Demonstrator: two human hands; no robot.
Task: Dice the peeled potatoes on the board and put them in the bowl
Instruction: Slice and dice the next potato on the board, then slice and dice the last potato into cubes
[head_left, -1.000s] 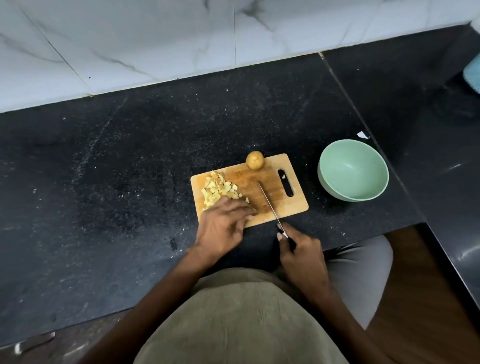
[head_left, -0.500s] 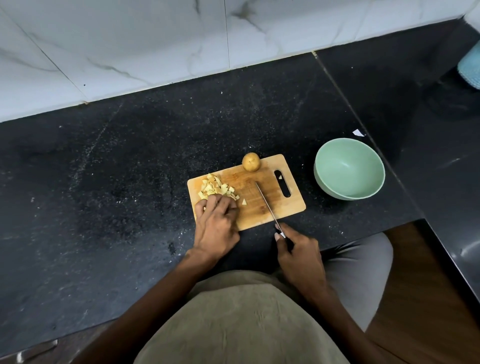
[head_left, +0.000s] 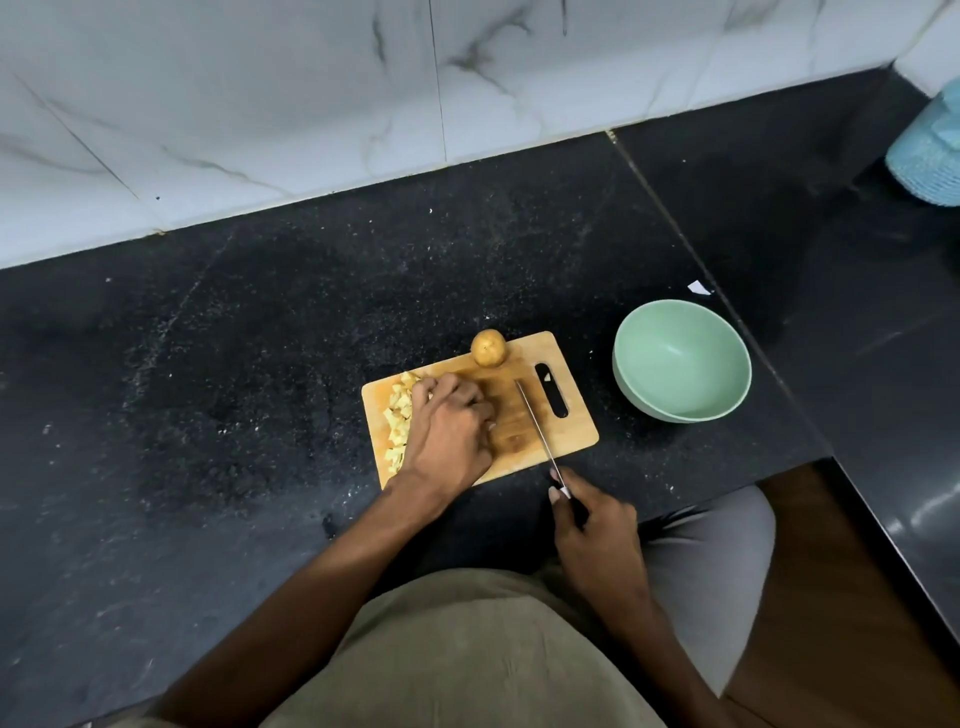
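Observation:
A wooden cutting board (head_left: 576, 415) lies on the black counter. A pile of diced potato (head_left: 399, 421) covers its left part. My left hand (head_left: 449, 431) sits on the pile's right side with fingers curled over pieces; what it holds is hidden. One whole potato (head_left: 488, 348) rests at the board's far edge. My right hand (head_left: 597, 530) grips the handle of a knife (head_left: 535, 426), just off the board's near edge; the blade lies across the board's middle. An empty green bowl (head_left: 675, 364) stands to the right of the board.
A small potato bit (head_left: 548, 376) lies in the board's handle slot. A white scrap (head_left: 698, 287) sits behind the bowl. A light blue object (head_left: 927, 156) stands at the far right. The white marble wall (head_left: 311, 104) runs along the counter's back.
My left hand has moved further onto the board and curled over the diced pile. The knife and my right hand have barely moved.

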